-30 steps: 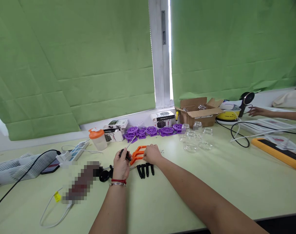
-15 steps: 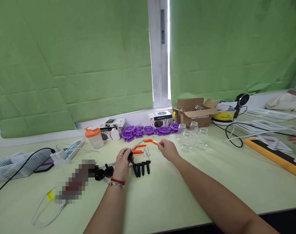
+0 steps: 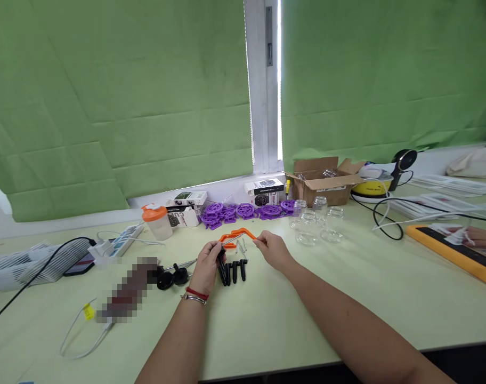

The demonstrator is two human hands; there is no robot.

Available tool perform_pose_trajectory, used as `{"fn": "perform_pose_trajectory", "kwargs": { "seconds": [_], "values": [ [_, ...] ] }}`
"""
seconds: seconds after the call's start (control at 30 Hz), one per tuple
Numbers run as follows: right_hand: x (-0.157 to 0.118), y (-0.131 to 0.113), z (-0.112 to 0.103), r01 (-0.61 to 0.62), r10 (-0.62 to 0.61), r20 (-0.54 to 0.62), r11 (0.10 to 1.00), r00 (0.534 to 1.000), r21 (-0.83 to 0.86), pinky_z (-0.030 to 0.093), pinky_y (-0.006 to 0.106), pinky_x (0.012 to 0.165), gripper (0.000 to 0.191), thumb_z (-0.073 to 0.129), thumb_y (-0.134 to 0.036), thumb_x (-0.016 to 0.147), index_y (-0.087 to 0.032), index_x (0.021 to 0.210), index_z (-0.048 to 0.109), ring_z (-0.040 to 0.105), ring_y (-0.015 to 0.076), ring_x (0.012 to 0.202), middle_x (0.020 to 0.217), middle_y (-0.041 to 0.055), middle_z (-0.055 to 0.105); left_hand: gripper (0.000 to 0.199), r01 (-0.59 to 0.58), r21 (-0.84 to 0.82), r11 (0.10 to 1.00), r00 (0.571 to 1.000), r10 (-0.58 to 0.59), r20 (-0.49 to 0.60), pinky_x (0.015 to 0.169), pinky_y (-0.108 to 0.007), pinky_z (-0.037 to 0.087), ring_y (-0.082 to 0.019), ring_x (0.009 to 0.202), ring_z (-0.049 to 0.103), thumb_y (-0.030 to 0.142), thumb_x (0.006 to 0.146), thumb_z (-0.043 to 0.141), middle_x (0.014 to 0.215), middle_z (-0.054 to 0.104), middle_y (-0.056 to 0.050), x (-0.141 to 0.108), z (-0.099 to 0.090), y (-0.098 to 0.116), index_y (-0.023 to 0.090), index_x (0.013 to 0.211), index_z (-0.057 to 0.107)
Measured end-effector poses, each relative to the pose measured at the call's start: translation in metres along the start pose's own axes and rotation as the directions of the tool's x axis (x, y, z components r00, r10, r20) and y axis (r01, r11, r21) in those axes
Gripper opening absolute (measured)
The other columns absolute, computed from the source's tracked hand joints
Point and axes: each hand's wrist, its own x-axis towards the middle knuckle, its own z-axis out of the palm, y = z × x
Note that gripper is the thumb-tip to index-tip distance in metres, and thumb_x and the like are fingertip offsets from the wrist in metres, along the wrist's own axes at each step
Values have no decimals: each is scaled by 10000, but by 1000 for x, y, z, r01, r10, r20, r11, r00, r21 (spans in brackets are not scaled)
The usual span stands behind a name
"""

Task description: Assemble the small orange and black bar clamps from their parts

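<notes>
My left hand (image 3: pixel 206 269) is closed around a black part (image 3: pixel 221 261), from which a thin metal rod (image 3: pixel 234 238) points up and right. My right hand (image 3: pixel 272 249) pinches the near end of a curved orange piece (image 3: pixel 249 233); the rod meets or passes close to this piece, and I cannot tell if they are joined. More orange parts (image 3: pixel 226 238) lie just behind my left hand. Several black handle-like pieces (image 3: pixel 235 272) stand in a row between my hands, with small metal pins (image 3: pixel 243 246) behind them. Left of my wrist are black round parts (image 3: pixel 181 274) with metal rods.
Purple lattice parts (image 3: pixel 245 211) and printed boxes (image 3: pixel 183 216) line the wall. Clear jars (image 3: pixel 307 229) and a cardboard box (image 3: pixel 323 184) stand right of centre. An orange-lidded cup (image 3: pixel 157 221) and power strip (image 3: pixel 127 239) are left. Another person's hand (image 3: pixel 480 237) is far right, near a yellow-edged black object (image 3: pixel 446 250).
My right hand has moved slightly left, bringing the orange piece nearer my left hand along the rod. The other person's hand has come further into view. The camera view has shifted slightly.
</notes>
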Motion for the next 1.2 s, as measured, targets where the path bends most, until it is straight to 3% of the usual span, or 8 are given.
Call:
{"fn": "perform_pose_trajectory", "kwargs": {
  "seconds": [0.23,1.2],
  "values": [
    [2,4,-1,-16,16,-11,999,1000,33,291,226,497,238,461,-406,786,-202,669,505,408,117,522,560,-28,482,294,3,30,1000,999,-4,45,553,-221,403,-92,584,522,420,707,628,752,578,-12,-1,2,0,156,824,568],
    [-3,0,2,-6,-1,74,995,997,95,326,229,506,212,479,-387,773,-205,678,529,425,117,531,571,-31,499,343,48,7,999,998,-48,37,545,-223,395,-102,584,531,435,658,673,734,597,-10,0,3,0,160,835,571]
  ]
}}
